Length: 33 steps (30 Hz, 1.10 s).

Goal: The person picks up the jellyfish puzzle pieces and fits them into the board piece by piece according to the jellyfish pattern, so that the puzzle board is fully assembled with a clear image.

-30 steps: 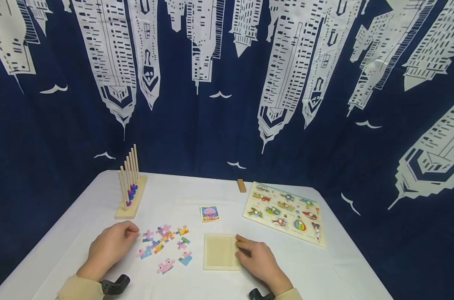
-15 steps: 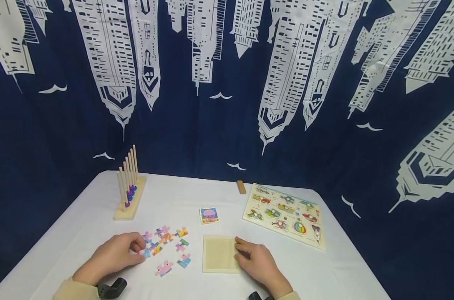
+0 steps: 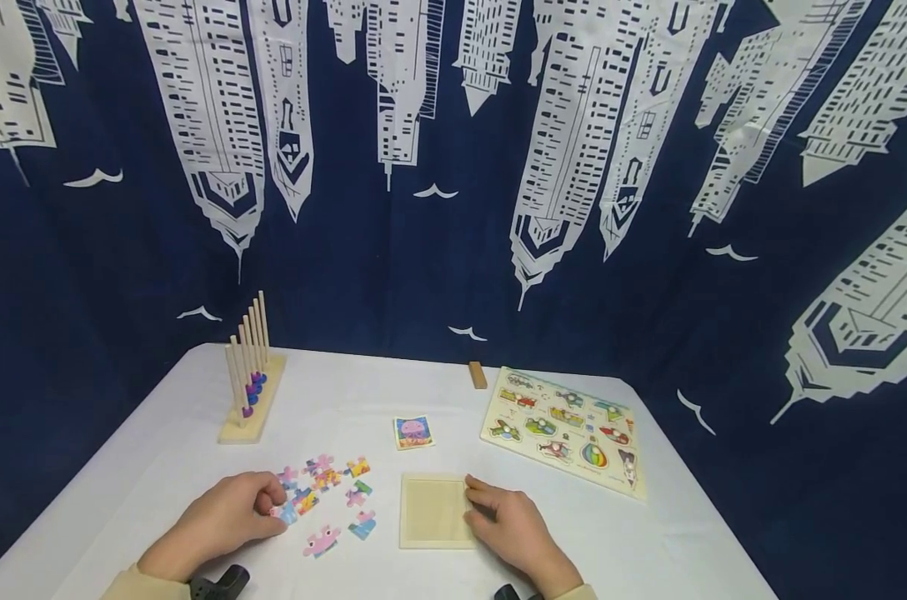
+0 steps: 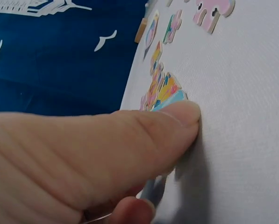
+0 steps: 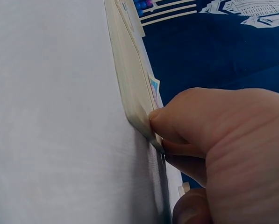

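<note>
In the head view my left hand (image 3: 224,517) is at the left side of a loose cluster of jigsaw pieces (image 3: 326,479). Its thumb and index finger close around a light blue and pink jigsaw piece (image 3: 287,512), partly hidden by the fingers. The left wrist view has the thumb (image 4: 176,121) lying against that blue piece (image 4: 174,99). My right hand (image 3: 517,529) grips the right edge of a square, shallow wooden puzzle tray (image 3: 438,546). From the right wrist, the thumb sits on the tray's rim (image 5: 130,93), with fingers beneath hidden.
Behind the tray lies a small picture card (image 3: 413,432). A wooden peg board (image 3: 566,425) with vehicle shapes is at back right, beside a small wooden block (image 3: 478,375). A rack of upright rods with beads (image 3: 251,400) stands back left. Two pieces (image 3: 322,542) lie nearer me.
My left hand has come right and slightly down onto the leftmost jigsaw piece, its thumb and finger closing around it. My right hand stays at the tray's edge. The view shifts slightly.
</note>
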Available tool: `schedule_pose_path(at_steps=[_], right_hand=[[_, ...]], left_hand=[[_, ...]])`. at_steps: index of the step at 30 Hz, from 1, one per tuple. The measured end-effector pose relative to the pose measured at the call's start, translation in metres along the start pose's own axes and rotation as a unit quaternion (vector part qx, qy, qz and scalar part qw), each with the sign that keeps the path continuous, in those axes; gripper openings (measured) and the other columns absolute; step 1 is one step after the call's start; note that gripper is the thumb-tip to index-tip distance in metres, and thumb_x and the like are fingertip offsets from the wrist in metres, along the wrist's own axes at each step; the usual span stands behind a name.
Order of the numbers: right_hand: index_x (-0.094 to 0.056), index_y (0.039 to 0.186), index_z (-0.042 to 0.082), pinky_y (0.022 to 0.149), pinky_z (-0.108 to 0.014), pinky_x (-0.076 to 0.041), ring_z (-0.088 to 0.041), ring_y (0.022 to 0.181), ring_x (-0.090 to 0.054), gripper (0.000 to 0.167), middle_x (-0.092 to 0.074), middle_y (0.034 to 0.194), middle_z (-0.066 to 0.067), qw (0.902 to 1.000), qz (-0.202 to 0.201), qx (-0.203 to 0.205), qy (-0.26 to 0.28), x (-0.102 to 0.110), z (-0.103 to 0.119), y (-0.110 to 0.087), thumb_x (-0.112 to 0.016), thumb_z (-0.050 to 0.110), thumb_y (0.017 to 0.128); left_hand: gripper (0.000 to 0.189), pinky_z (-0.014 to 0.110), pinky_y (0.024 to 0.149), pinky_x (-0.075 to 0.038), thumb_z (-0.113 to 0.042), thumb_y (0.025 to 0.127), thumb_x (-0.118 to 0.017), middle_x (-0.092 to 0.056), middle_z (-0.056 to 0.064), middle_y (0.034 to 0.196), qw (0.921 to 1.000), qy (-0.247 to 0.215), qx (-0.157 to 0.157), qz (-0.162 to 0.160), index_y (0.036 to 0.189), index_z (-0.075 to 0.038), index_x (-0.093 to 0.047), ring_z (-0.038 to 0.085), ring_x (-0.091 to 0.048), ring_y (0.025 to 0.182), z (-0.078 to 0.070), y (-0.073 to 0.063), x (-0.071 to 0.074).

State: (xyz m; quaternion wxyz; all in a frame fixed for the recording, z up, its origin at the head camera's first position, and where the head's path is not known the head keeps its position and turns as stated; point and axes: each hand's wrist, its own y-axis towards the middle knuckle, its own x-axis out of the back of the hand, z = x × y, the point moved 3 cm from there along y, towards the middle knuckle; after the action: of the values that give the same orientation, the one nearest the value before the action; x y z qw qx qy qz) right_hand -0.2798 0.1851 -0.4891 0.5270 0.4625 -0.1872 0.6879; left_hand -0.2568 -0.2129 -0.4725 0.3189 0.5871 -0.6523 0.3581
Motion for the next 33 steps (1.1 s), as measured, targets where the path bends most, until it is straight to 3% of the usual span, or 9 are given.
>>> schedule_pose_path(at_steps=[6, 12, 16, 20, 25, 27, 30, 33], right_hand=[[-0.074, 0.122, 0.005, 0.103, -0.049, -0.05, -0.027, 0.125, -0.065, 0.034, -0.066, 0.138, -0.003, 0.9999, -0.008, 0.009, -0.005, 0.0, 0.0, 0.001, -0.075, 0.022, 0.092], [-0.074, 0.123, 0.005, 0.104, -0.049, -0.05, -0.027, 0.126, -0.065, 0.035, -0.066, 0.139, -0.003, 1.0, -0.005, 0.004, -0.005, 0.001, 0.002, 0.0, -0.075, 0.022, 0.092], [-0.074, 0.123, 0.005, 0.105, -0.05, -0.049, -0.027, 0.127, -0.064, 0.036, -0.066, 0.14, -0.003, 1.0, -0.003, -0.002, -0.002, 0.001, 0.003, -0.001, -0.074, 0.023, 0.092], [-0.074, 0.123, 0.005, 0.105, -0.05, -0.049, -0.028, 0.128, -0.064, 0.036, -0.065, 0.14, -0.003, 1.0, -0.002, -0.004, 0.002, 0.0, 0.003, -0.001, -0.075, 0.023, 0.092], [-0.074, 0.123, 0.005, 0.105, -0.05, -0.049, -0.027, 0.128, -0.064, 0.036, -0.065, 0.14, -0.003, 1.0, 0.002, -0.005, 0.005, -0.002, 0.002, 0.0, -0.075, 0.024, 0.092], [-0.074, 0.123, 0.006, 0.105, -0.05, -0.049, -0.028, 0.128, -0.063, 0.036, -0.065, 0.14, -0.003, 0.9999, 0.004, -0.007, 0.007, -0.002, 0.003, 0.0, -0.074, 0.024, 0.092], [-0.074, 0.123, 0.006, 0.105, -0.05, -0.049, -0.028, 0.128, -0.063, 0.036, -0.065, 0.14, -0.003, 0.9999, 0.004, -0.012, 0.012, -0.001, 0.003, 0.0, -0.075, 0.024, 0.092], [-0.074, 0.122, 0.006, 0.106, -0.05, -0.049, -0.028, 0.128, -0.063, 0.035, -0.066, 0.14, -0.003, 0.9997, 0.002, -0.018, 0.018, -0.001, 0.003, -0.001, -0.076, 0.023, 0.091]], left_hand=[[0.028, 0.032, 0.063, -0.039, -0.019, 0.074, -0.091, -0.055, -0.004, 0.078, 0.9996, -0.008, -0.019, -0.018, 0.09, -0.021, -0.067, 0.015, -0.05, 0.072, -0.002, -0.003, -0.001], [0.018, 0.03, 0.06, -0.039, -0.02, 0.088, -0.079, -0.059, -0.005, 0.077, 0.9981, -0.014, -0.035, -0.049, 0.104, -0.019, -0.071, 0.014, -0.05, 0.068, -0.003, -0.003, 0.003], [0.031, 0.029, 0.055, -0.042, -0.018, 0.095, -0.071, -0.063, -0.002, 0.076, 0.9937, -0.092, -0.035, -0.054, 0.126, -0.015, -0.066, 0.014, -0.052, 0.062, -0.007, -0.001, 0.003], [0.031, 0.025, 0.049, -0.038, -0.013, 0.102, -0.061, -0.061, 0.003, 0.067, 0.9751, -0.214, -0.044, -0.039, 0.133, -0.015, -0.06, 0.012, -0.045, 0.052, -0.014, -0.002, 0.0], [0.028, 0.026, 0.057, -0.039, -0.014, 0.106, -0.054, -0.064, 0.008, 0.069, 0.9435, -0.328, -0.027, -0.035, 0.133, -0.008, -0.057, 0.016, -0.052, 0.062, -0.023, -0.003, -0.011], [0.028, 0.027, 0.061, -0.042, -0.013, 0.107, -0.052, -0.071, 0.012, 0.078, 0.9323, -0.36, -0.016, -0.035, 0.134, -0.006, -0.053, 0.02, -0.058, 0.067, -0.026, -0.004, -0.017], [0.027, 0.023, 0.055, -0.039, -0.014, 0.109, -0.047, -0.078, 0.014, 0.1, 0.9171, -0.398, -0.006, -0.025, 0.134, -0.005, -0.047, 0.018, -0.056, 0.063, -0.031, -0.003, -0.024], [0.027, 0.02, 0.049, -0.033, -0.018, 0.11, -0.047, -0.077, 0.012, 0.112, 0.9099, -0.415, -0.004, -0.012, 0.133, -0.004, -0.045, 0.015, -0.054, 0.06, -0.035, -0.002, -0.028]])
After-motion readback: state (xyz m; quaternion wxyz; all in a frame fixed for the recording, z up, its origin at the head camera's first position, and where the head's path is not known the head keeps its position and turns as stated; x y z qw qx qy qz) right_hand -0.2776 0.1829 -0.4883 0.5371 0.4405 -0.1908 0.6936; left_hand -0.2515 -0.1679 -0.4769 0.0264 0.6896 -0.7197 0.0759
